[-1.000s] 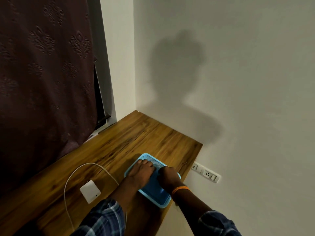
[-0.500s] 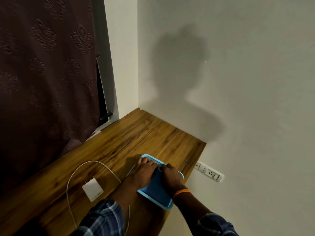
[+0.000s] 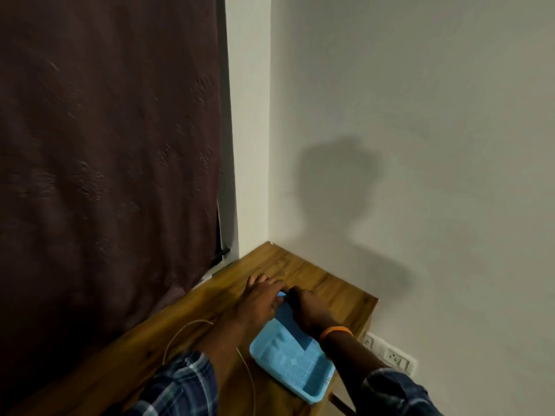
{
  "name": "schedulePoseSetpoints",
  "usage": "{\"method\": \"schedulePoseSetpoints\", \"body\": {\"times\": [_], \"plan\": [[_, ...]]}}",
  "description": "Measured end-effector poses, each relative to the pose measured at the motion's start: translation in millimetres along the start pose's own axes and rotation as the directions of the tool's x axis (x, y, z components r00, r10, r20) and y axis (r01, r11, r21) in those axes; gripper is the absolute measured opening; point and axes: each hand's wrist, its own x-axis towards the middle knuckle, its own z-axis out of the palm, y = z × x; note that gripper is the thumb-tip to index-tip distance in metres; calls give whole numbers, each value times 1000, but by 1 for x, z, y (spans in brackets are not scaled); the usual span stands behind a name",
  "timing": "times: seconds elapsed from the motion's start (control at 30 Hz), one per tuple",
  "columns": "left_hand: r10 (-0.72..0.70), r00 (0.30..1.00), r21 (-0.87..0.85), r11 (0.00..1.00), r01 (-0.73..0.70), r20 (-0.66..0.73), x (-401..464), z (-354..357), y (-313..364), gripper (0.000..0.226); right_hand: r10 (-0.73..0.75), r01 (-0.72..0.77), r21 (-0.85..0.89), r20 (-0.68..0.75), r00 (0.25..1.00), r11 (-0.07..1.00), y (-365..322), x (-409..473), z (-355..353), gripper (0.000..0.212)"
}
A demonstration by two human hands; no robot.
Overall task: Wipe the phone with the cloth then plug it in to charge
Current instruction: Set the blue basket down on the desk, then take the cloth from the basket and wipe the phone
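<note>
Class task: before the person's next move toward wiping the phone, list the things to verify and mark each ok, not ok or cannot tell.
1. Phone in view: not ok, none visible.
2. Cloth in view: cannot tell.
3. Blue tray fully on the wooden table: not ok, its near corner overhangs the edge.
4. White cable on the table: ok.
5. Wall socket within sight: ok.
6. Left hand and right hand at the tray's far end: ok; grip cannot tell.

The bench (image 3: 315, 274) is wood with a visible grain and a soft satin sheen. On it sits a blue tray (image 3: 288, 360) of smooth plastic with a finely textured floor. The dark curtain (image 3: 105, 151) at left is embossed cloth, the wall (image 3: 420, 115) matt paint.
</note>
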Motion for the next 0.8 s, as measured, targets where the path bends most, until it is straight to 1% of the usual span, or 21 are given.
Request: {"method": "schedulePoseSetpoints", "body": {"times": [0.1, 0.17, 0.23, 0.4, 0.53, 0.67, 0.8], "plan": [[-24, 994, -1, 1000, 24, -110, 3, -60, 4, 36, -51, 53, 30, -55, 997, 998, -36, 11, -46, 26], [-47, 979, -50, 998, 38, -198, 7, -100, 5, 45, -86, 92, 59, -94, 992, 994, -59, 16, -79, 29], [-57, 966, -57, 997, 44, -253, 12, -141, 10, 45, -128, 138, 72, -126, 984, 988, -81, 21, -114, 30], [-6, 950, 52, 998, 24, -312, 23, -223, 24, 36, -229, 231, -9, -192, 954, 973, -125, 24, -188, 31], [36, 941, 139, 990, 12, -336, 28, -265, 37, 33, -282, 273, -70, -224, 933, 959, -144, 21, -230, 36], [59, 926, 183, 983, 11, -374, 25, -294, 44, 31, -324, 309, -97, -242, 915, 946, -160, 19, -253, 36], [45, 924, 189, 982, 30, -381, 13, -306, 37, 31, -364, 349, -105, -229, 903, 931, -173, 20, -256, 35]]}}
